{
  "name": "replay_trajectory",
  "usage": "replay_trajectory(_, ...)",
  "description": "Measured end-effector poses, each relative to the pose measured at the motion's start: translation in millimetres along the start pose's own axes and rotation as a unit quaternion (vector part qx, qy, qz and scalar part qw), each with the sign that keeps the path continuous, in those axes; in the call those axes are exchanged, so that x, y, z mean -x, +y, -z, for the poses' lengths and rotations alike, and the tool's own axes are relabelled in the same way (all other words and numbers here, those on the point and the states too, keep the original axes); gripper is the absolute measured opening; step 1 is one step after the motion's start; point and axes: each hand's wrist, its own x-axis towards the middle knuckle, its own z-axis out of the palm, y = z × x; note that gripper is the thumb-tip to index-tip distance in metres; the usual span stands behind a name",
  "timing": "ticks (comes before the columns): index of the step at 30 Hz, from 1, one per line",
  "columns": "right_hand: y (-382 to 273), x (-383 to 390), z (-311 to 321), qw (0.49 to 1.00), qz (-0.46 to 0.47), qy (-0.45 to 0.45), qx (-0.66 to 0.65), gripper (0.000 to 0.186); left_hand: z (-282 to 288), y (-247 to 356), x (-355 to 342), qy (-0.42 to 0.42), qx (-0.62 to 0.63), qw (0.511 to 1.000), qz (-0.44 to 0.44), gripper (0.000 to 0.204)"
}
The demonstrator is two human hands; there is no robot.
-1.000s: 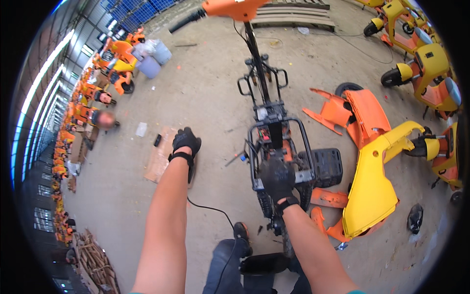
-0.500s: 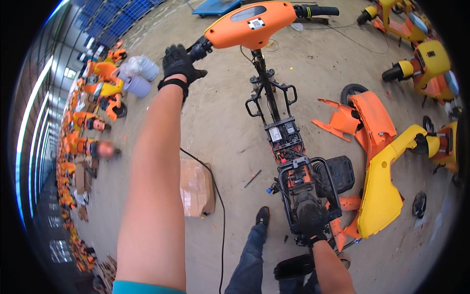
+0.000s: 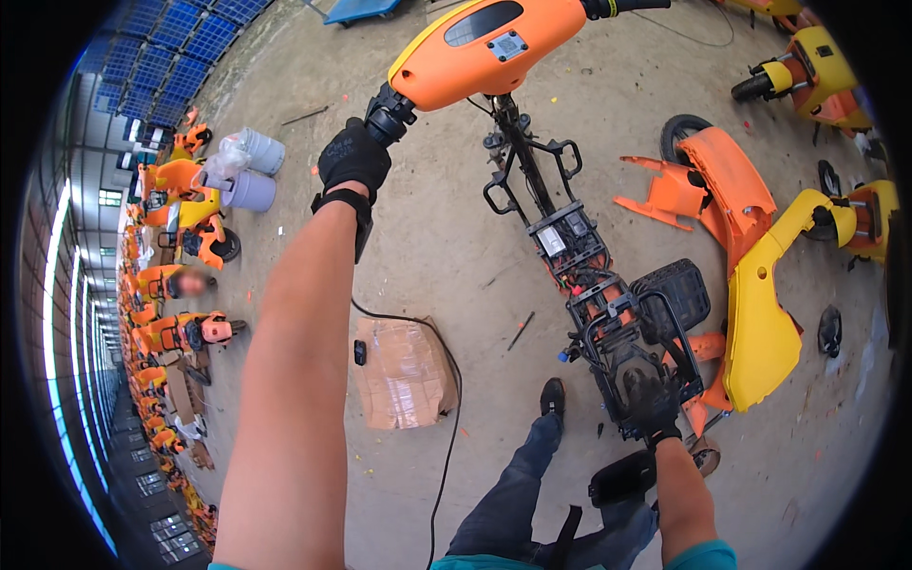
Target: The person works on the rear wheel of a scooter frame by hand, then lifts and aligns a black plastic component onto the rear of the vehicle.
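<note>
My gloved left hand [image 3: 353, 157] is wrapped round the left handlebar grip [image 3: 384, 114] of a stripped scooter, below its orange dashboard housing [image 3: 484, 47]. The bare black frame [image 3: 579, 249] runs back from the steering column, with exposed boxes and wiring [image 3: 560, 237]. My gloved right hand [image 3: 648, 399] is closed on the rear frame [image 3: 684, 342], low at the right; its fingers are partly hard to make out. A black footrest plate [image 3: 674, 294] sticks out beside it.
Orange panels [image 3: 722, 190] and a yellow panel [image 3: 760, 332] lie right of the frame. A cardboard piece [image 3: 404, 370] and a cable [image 3: 457, 399] lie left. Rows of scooters [image 3: 171, 328] line the left, more [image 3: 817, 85] the right. Buckets [image 3: 249, 190] and blue containers [image 3: 190, 47] stand behind.
My left hand has risen from low left to the handlebar and closed on it. The handlebar has come down into view, and the rear frame and right hand sit farther right.
</note>
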Motion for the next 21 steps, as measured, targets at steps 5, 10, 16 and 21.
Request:
replay_trajectory(5, -11.4, -12.6, 24.0, 0.989, 0.086, 0.031, 0.116, 0.040, -19.3, -10.1, -5.8, 0.084, 0.009, 0.996, -0.028, 0.023)
replay_trajectory(10, -6.0, -12.3, 16.3, 0.991, 0.084, 0.068, 0.084, 0.033, -44.4, -30.8, -44.0, 0.080, 0.006, 0.990, -0.115, 0.022)
replay_trajectory(16, -0.3, -8.2, 9.8, 0.993, 0.065, 0.015, 0.101, 0.034, -45.3, -47.9, -68.3, 0.030, 0.004, 0.974, -0.227, 0.039)
replay_trajectory(21, -7.3, -9.2, 17.3, 0.994, 0.059, 0.043, 0.075, 0.033, -36.9, -45.1, -70.8, -0.002, -0.097, 0.976, -0.194, 0.038)
